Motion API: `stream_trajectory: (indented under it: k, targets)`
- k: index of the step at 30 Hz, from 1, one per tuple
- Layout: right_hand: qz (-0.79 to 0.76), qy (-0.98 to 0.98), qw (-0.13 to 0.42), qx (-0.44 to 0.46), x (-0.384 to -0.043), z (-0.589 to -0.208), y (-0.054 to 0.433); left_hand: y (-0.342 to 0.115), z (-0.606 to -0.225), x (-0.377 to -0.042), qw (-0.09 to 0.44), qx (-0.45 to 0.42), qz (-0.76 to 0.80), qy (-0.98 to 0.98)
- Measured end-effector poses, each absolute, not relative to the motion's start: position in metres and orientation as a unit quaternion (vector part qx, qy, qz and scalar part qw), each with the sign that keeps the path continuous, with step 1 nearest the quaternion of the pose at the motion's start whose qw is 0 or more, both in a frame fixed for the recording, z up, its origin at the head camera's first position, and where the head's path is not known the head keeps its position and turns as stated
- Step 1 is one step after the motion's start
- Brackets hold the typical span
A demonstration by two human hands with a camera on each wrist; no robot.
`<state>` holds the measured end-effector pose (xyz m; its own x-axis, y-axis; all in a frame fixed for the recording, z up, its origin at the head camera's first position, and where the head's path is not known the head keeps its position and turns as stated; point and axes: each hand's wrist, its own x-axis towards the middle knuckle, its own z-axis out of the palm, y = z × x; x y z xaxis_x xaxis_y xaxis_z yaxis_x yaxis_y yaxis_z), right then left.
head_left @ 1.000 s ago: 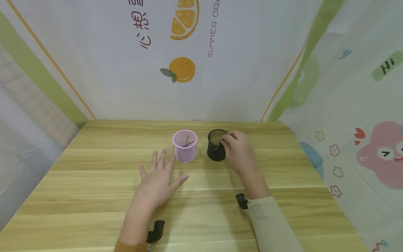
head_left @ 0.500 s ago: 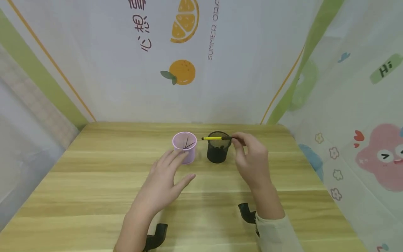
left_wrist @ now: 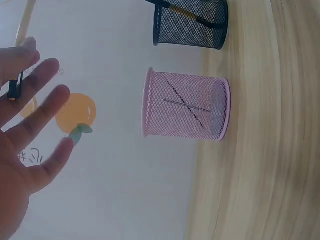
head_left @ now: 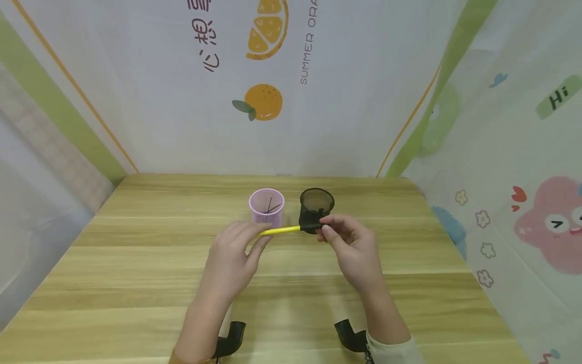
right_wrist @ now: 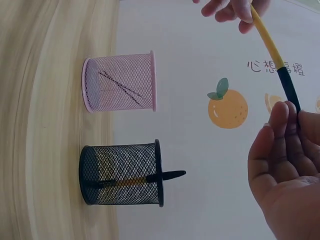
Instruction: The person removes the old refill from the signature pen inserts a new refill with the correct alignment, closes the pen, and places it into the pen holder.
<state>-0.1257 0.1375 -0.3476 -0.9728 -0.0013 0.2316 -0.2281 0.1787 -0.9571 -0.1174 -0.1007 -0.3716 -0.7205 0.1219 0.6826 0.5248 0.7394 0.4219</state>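
Note:
Both hands hold one yellow and black pen [head_left: 284,230] roughly level, in front of two mesh pen holders. My left hand [head_left: 229,258] pinches its yellow end between thumb and forefinger, with the other fingers spread in the left wrist view. At the black end, the thumb and fingers of my right hand [head_left: 356,255] grip it. Behind the left hand stands the pink pen holder [head_left: 260,218], with two thin dark sticks [left_wrist: 187,105] crossed inside. The black pen holder [right_wrist: 135,152] stands to its right, and another black and yellow pen [right_wrist: 131,181] leans in it, its end above the rim.
Both holders stand upright on a wood-grain table [head_left: 150,253]. A white cloth [head_left: 345,126] printed with oranges hangs behind the table's far edge, and more printed cloth hangs at the sides. Black wrist mounts [head_left: 350,337] show below both hands.
The right hand has lifted the pen out of the black holder and brought it nearer and lower. The left hand, earlier spread and holding nothing, has taken its yellow end.

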Motion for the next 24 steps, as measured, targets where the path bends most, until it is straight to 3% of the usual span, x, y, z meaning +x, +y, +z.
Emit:
stream_trajectory:
  k: [15, 24]
  targets:
    - [0.523, -0.848, -0.052, 0.068, -0.128, -0.359, 0.144, -0.105, -0.380, -0.118, 0.381, -0.252, -0.284, -0.843]
    - [0.569, -0.818, -0.054, 0.058, -0.129, -0.363, 0.147, -0.105, -0.378, -0.113, 0.301, -0.233, -0.320, -0.868]
